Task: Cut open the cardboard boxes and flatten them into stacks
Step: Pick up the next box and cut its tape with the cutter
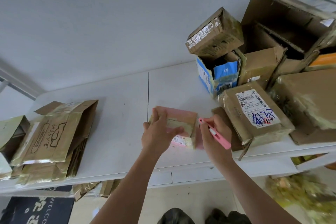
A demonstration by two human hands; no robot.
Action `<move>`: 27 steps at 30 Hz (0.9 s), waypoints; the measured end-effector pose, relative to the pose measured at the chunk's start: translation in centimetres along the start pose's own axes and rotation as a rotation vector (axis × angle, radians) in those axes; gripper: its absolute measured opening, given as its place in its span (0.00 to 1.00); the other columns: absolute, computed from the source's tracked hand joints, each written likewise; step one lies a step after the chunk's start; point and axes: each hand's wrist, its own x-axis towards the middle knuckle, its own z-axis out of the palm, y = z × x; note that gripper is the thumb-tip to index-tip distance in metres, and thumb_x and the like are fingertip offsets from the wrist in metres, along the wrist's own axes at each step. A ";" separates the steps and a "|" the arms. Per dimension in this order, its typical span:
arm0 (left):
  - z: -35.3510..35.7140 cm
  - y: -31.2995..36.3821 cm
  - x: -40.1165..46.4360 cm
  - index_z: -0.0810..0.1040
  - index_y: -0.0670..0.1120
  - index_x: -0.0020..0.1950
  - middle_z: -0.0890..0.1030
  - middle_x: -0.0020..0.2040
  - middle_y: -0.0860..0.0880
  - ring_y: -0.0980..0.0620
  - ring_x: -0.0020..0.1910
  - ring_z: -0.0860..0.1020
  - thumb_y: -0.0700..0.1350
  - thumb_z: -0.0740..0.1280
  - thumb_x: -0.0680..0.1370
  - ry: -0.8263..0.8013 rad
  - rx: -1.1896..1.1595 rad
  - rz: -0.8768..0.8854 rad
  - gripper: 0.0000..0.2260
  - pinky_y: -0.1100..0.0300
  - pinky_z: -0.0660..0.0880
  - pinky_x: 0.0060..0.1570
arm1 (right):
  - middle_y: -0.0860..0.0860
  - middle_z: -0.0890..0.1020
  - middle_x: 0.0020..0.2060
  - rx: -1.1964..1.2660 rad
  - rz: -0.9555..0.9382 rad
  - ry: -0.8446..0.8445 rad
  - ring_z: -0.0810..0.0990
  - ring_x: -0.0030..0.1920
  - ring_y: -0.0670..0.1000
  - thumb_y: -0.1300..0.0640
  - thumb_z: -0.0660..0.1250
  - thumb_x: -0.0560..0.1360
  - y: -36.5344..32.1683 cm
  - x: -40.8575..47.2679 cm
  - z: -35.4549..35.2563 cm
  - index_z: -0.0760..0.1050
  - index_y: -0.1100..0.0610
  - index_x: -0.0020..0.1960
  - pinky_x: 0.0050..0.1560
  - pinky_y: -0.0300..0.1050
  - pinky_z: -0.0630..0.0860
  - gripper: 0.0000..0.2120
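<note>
While the left hand (160, 131) presses down on a small pink cardboard box (179, 127) with tan tape across its top, its fingers (174, 130) curl over the near edge and grip it. That box sits on the white folding tabletop (116, 114), near the front edge and roughly in the middle. Just beside it, the right hand (211, 132) grips a slim pink utility knife (214, 132), fingers wrapped round the handle, with the tip close to the box's right side; whether the blade touches the cardboard cannot be told.

On the left end of the tabletop lies a stack of flattened brown cardboard boxes (52, 142) wrapped in shiny yellowish tape. To the right stands a heap of uncut boxes: a brown taped box with a white shipping label and blue scribble (254, 114) nearest the right hand, an open blue and white carton (216, 76) behind it, a foil-lined brown box (214, 32) tilted on top of that carton, and a large open brown box (283, 31) at the back.

Below the tabletop, a dark doormat with white lettering (36, 209) lies on the floor, and scraps of cardboard (87, 189) lie near it.
</note>
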 end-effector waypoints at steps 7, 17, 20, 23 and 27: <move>-0.1 0.2 -0.2 0.52 0.58 0.78 0.44 0.80 0.59 0.42 0.67 0.62 0.69 0.64 0.74 -0.006 0.025 0.006 0.38 0.52 0.72 0.47 | 0.55 0.73 0.27 -0.053 -0.047 -0.056 0.70 0.27 0.53 0.66 0.65 0.77 -0.6 -1.4 -0.2 0.70 0.63 0.37 0.26 0.45 0.67 0.10; 0.2 -0.3 -0.1 0.56 0.56 0.77 0.52 0.78 0.58 0.40 0.65 0.62 0.66 0.68 0.72 0.022 -0.087 0.073 0.38 0.47 0.75 0.54 | 0.46 0.77 0.29 0.066 -0.076 -0.124 0.71 0.25 0.41 0.57 0.65 0.75 -2.0 -2.3 -1.8 0.70 0.59 0.39 0.26 0.32 0.67 0.09; -0.6 -0.9 -0.1 0.58 0.54 0.77 0.51 0.79 0.59 0.44 0.74 0.55 0.56 0.73 0.74 -0.024 -0.144 0.225 0.37 0.49 0.63 0.71 | 0.52 0.81 0.38 -0.073 -0.128 -0.042 0.80 0.37 0.51 0.58 0.63 0.79 -1.5 0.8 -1.4 0.72 0.57 0.47 0.35 0.48 0.78 0.03; -2.0 -1.7 0.1 0.55 0.56 0.79 0.45 0.80 0.58 0.49 0.79 0.42 0.50 0.73 0.75 -0.096 -0.081 0.304 0.39 0.50 0.50 0.76 | 0.54 0.78 0.39 -0.148 -0.150 -0.125 0.80 0.40 0.53 0.61 0.62 0.80 -0.3 1.8 -0.1 0.71 0.60 0.50 0.40 0.56 0.77 0.03; -2.8 -1.3 -0.4 0.64 0.64 0.74 0.51 0.76 0.50 0.44 0.72 0.56 0.49 0.65 0.80 -0.083 -0.319 0.070 0.23 0.56 0.61 0.67 | 0.53 0.78 0.41 -0.160 -0.142 -0.115 0.82 0.42 0.53 0.51 0.59 0.81 0.4 -0.7 1.1 0.71 0.57 0.51 0.40 0.55 0.78 0.09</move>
